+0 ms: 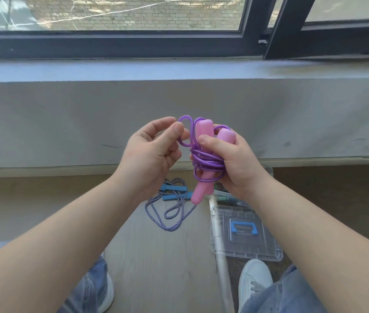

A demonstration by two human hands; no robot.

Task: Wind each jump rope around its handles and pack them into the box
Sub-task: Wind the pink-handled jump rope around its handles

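My right hand (233, 163) grips two pink handles (203, 134) held side by side and upright, with the purple rope (206, 162) coiled several times around their middle. My left hand (154, 150) pinches a loose loop of that purple rope near the handles' tops, thumb and forefinger closed on it. Below on the floor lies a second jump rope, striped blue and white (172, 208), with blue handles (170, 192), loose and unwound. A clear plastic box (267, 171) sits behind my right wrist, mostly hidden.
A clear lid with a blue latch (244, 231) lies on the floor by my right foot. A white pole (219, 249) runs along the lid's left edge. A grey wall and window sill rise ahead. My shoes and jeans are at the bottom.
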